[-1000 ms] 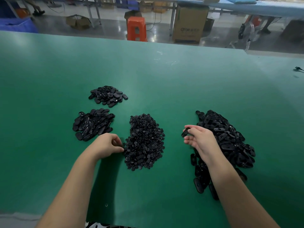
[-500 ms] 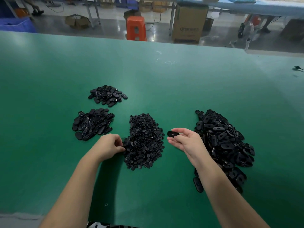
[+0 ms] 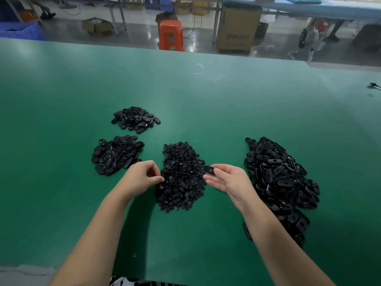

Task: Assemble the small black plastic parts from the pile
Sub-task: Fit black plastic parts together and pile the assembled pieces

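Several piles of black plastic parts lie on the green table [image 3: 206, 104]. A middle pile of small round parts [image 3: 181, 176] sits between my hands. A big pile of oval plates [image 3: 276, 174] lies to the right. Two smaller piles of oval pieces lie at the left, the nearer pile [image 3: 115, 154] and the farther pile [image 3: 135, 119]. My right hand [image 3: 228, 179], palm up, pinches one oval plate [image 3: 209, 169] at the middle pile's right edge. My left hand [image 3: 142, 177] has its fingers curled at the pile's left edge; whether it pinches a small part is hidden.
The table's far edge runs across the top, with an orange stool [image 3: 171, 35] and a cardboard box [image 3: 237, 30] on the floor beyond. A small dark object [image 3: 373, 86] lies at the table's far right. A tiny ring [image 3: 134, 255] lies near the front edge.
My right hand has carried one oval plate leftward from the big right pile to the middle pile's edge and turned palm up. My left hand has stayed at the pile's left edge.
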`<act>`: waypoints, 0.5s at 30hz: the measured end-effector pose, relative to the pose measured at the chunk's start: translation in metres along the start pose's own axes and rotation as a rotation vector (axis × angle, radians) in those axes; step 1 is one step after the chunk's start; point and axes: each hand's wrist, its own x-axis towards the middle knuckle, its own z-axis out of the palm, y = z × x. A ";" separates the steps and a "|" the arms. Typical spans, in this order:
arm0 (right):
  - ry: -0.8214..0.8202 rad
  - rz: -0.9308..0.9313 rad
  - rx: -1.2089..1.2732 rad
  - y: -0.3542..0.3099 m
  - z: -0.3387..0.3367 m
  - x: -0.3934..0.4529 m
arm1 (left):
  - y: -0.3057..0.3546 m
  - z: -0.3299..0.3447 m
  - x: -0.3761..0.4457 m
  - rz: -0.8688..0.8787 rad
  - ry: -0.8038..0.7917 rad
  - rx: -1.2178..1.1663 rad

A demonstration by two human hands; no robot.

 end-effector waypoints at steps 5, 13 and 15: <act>-0.008 -0.004 -0.050 -0.002 0.002 -0.003 | 0.011 0.006 0.002 0.029 0.015 -0.070; -0.012 -0.007 -0.085 -0.002 0.002 -0.005 | 0.018 0.013 0.003 0.039 0.032 -0.106; -0.011 -0.011 -0.086 -0.001 0.002 -0.005 | 0.018 0.013 0.002 0.041 0.040 -0.120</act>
